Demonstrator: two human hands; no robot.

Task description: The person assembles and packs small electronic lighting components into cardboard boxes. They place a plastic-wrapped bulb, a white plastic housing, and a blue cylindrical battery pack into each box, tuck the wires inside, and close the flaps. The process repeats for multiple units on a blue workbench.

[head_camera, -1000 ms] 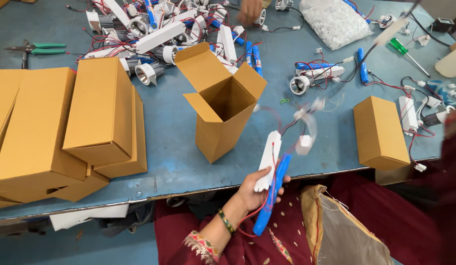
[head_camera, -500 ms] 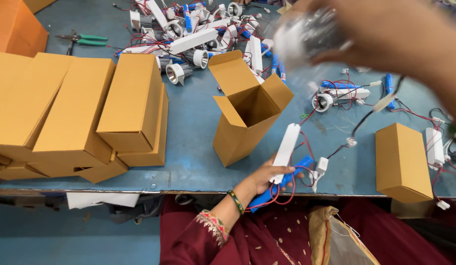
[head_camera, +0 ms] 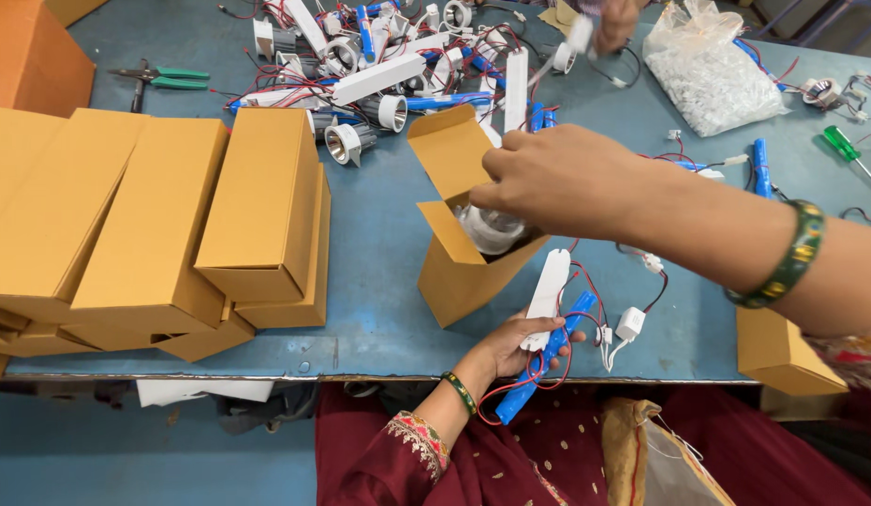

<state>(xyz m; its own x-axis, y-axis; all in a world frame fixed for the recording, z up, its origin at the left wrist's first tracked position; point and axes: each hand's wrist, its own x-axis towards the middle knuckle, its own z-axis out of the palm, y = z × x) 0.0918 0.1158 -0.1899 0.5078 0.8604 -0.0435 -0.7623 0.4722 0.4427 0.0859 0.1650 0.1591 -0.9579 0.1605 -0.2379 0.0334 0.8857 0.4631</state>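
Note:
My right hand (head_camera: 557, 178) reaches across an open brown cardboard box (head_camera: 454, 276) and holds a round silver lamp fitting (head_camera: 492, 230) inside its mouth. Thin red and black wires run from the box down to my left hand (head_camera: 506, 351) at the table's near edge. That hand grips a long white driver module (head_camera: 548, 295) together with a blue battery stick (head_camera: 538, 370). A small white connector (head_camera: 629, 324) lies on the blue table (head_camera: 379, 244) just right of them.
Several closed brown boxes (head_camera: 258, 206) are stacked at the left. A heap of lamp fittings, white modules and blue batteries (head_camera: 389, 56) fills the far side, where another person's hand (head_camera: 618, 19) works. Green-handled pliers (head_camera: 159, 80), a plastic bag (head_camera: 707, 66), a green screwdriver (head_camera: 852, 150) and one closed box (head_camera: 782, 351) lie around.
My right hand has come down from close to the camera and lowered the lamp fitting into the open box. My left hand has kept its hold on the white module and blue battery.

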